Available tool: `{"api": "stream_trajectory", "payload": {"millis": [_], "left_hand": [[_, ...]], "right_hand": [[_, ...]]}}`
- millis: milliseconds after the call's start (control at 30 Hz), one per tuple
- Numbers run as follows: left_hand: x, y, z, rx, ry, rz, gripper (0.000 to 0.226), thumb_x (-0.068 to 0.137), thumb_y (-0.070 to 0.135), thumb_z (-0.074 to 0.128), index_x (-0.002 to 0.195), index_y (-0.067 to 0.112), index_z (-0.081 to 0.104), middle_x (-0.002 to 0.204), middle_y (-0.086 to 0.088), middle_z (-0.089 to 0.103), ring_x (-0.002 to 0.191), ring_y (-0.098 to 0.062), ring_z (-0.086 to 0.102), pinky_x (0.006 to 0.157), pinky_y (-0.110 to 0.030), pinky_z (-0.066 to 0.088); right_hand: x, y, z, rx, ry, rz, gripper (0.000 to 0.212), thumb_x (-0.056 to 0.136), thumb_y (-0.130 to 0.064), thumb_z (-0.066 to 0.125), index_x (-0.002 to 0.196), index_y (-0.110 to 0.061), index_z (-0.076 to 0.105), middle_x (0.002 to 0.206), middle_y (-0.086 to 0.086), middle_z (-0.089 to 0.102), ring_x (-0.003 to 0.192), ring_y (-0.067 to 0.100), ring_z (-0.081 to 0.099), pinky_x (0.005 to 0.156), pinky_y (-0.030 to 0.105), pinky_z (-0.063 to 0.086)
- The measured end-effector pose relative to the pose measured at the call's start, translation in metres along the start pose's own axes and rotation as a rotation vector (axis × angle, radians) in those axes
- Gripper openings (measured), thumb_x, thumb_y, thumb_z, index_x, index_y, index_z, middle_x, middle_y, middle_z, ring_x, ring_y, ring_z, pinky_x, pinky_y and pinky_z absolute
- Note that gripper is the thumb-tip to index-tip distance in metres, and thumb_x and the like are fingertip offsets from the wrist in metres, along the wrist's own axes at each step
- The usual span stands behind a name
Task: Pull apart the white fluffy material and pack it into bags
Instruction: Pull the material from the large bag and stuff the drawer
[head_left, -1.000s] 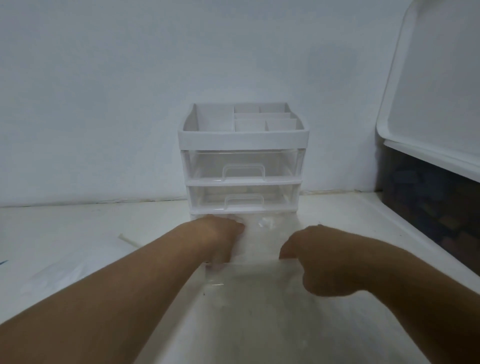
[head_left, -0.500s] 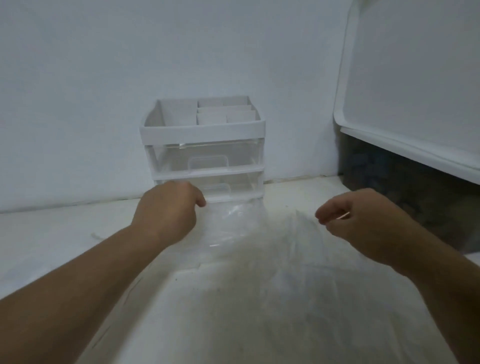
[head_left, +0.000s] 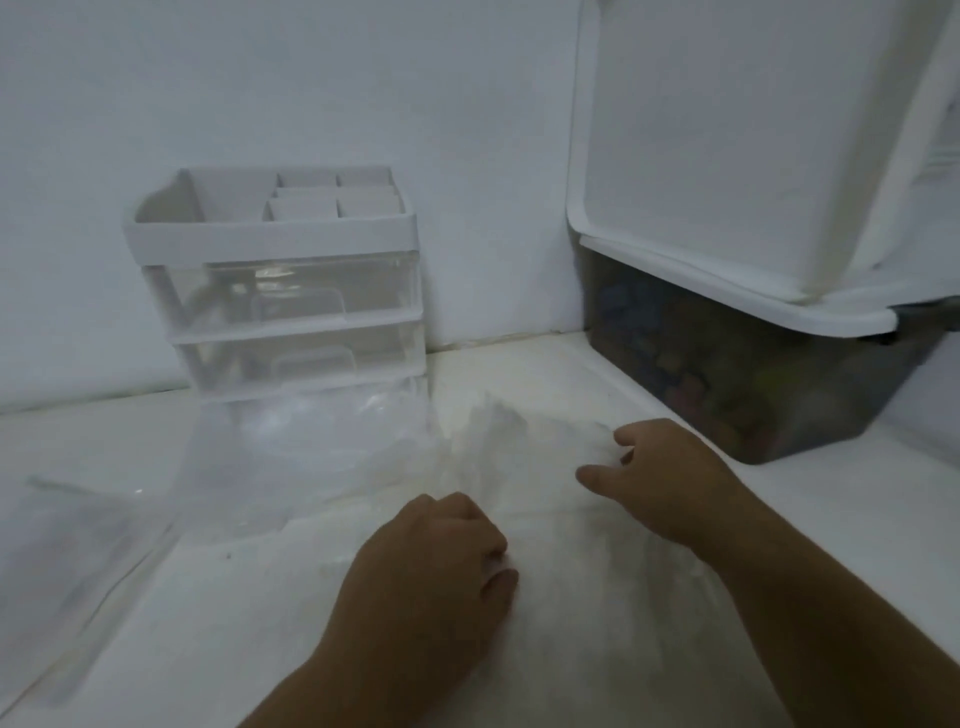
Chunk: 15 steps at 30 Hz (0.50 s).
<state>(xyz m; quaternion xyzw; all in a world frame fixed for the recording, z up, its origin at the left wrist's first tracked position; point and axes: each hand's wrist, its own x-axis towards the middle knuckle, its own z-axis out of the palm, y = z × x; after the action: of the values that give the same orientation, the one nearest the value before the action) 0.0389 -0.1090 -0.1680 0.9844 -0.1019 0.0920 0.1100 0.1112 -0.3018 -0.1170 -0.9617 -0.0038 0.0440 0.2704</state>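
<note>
A thin clear plastic bag (head_left: 545, 499) hangs crumpled and blurred between my two hands above the white tabletop. My left hand (head_left: 431, 566) is curled at the bag's near left edge, thumb and fingers pinching the film. My right hand (head_left: 670, 478) grips the bag's far right edge with bent fingers, thumb pointing left. I cannot make out any white fluffy material; whether the bag holds some is unclear.
A white drawer organizer (head_left: 270, 291) with clear drawers stands at the wall. Clear plastic (head_left: 311, 457) lies in front of it, and another clear bag (head_left: 67, 545) lies at the left. A dark storage bin (head_left: 727, 395) with its white lid (head_left: 727, 156) raised stands on the right.
Both hands have moved from in front of the organizer toward the right and nearer to me, bringing the plastic bag along. The view has turned right.
</note>
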Motion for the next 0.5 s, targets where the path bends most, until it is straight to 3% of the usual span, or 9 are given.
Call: {"api": "stream_trajectory", "payload": {"millis": [67, 200, 267, 300, 367, 500], "left_hand": [[-0.003, 0.0032, -0.0014, -0.041, 0.015, 0.007, 0.065, 0.078, 0.068, 0.019, 0.11, 0.037, 0.066, 0.112, 0.023, 0.055, 0.104, -0.001, 0.051, 0.092, -0.025, 0.044], [-0.0053, 0.0079, -0.0085, -0.088, 0.051, 0.036, 0.045, 0.089, 0.068, 0.041, 0.114, 0.039, 0.065, 0.114, 0.023, 0.055, 0.105, 0.002, 0.05, 0.092, -0.02, 0.042], [-0.0045, 0.0059, -0.0076, -0.125, 0.064, 0.029, 0.049, 0.085, 0.071, 0.039, 0.108, 0.038, 0.067, 0.108, 0.023, 0.058, 0.103, 0.002, 0.052, 0.089, -0.018, 0.041], [-0.0041, 0.0051, -0.007, -0.141, 0.069, 0.017, 0.054, 0.082, 0.074, 0.035, 0.104, 0.038, 0.068, 0.104, 0.023, 0.059, 0.101, 0.002, 0.053, 0.087, -0.018, 0.041], [-0.0036, 0.003, -0.0049, -0.217, 0.118, -0.004, 0.055, 0.077, 0.074, 0.033, 0.092, 0.037, 0.071, 0.094, 0.023, 0.061, 0.093, 0.002, 0.057, 0.081, -0.019, 0.043], [-0.0047, 0.0006, -0.0093, -0.352, 0.406, -0.078, 0.021, 0.081, 0.052, 0.058, 0.081, 0.034, 0.068, 0.09, 0.023, 0.057, 0.087, 0.001, 0.059, 0.075, -0.013, 0.044]], "right_hand": [[0.0029, 0.0005, -0.003, 0.141, 0.012, 0.041, 0.063, 0.09, -0.04, 0.069, 0.139, -0.006, 0.052, 0.133, 0.009, 0.059, 0.119, 0.026, 0.058, 0.098, 0.035, 0.045], [0.0059, 0.0045, -0.0064, 0.322, 0.088, 0.05, 0.04, 0.087, -0.028, 0.075, 0.115, -0.001, 0.068, 0.102, 0.006, 0.066, 0.086, 0.019, 0.058, 0.081, 0.033, 0.05], [0.0062, 0.0045, -0.0045, 0.347, 0.121, -0.007, 0.002, 0.086, -0.019, 0.075, 0.088, -0.018, 0.075, 0.072, -0.005, 0.064, 0.065, 0.01, 0.057, 0.061, 0.023, 0.048], [0.0077, 0.0066, -0.0027, 0.349, 0.127, -0.051, 0.021, 0.086, -0.016, 0.076, 0.067, -0.023, 0.071, 0.061, -0.007, 0.062, 0.057, 0.009, 0.056, 0.054, 0.02, 0.046], [0.0092, 0.0076, 0.0003, 0.336, 0.147, -0.126, 0.03, 0.085, -0.015, 0.076, 0.058, -0.018, 0.065, 0.059, -0.003, 0.063, 0.058, 0.015, 0.059, 0.054, 0.024, 0.047], [0.008, 0.0043, -0.003, 0.36, 0.286, -0.287, 0.012, 0.082, -0.017, 0.079, 0.073, -0.017, 0.072, 0.081, -0.001, 0.069, 0.077, 0.024, 0.065, 0.068, 0.031, 0.052]]}}
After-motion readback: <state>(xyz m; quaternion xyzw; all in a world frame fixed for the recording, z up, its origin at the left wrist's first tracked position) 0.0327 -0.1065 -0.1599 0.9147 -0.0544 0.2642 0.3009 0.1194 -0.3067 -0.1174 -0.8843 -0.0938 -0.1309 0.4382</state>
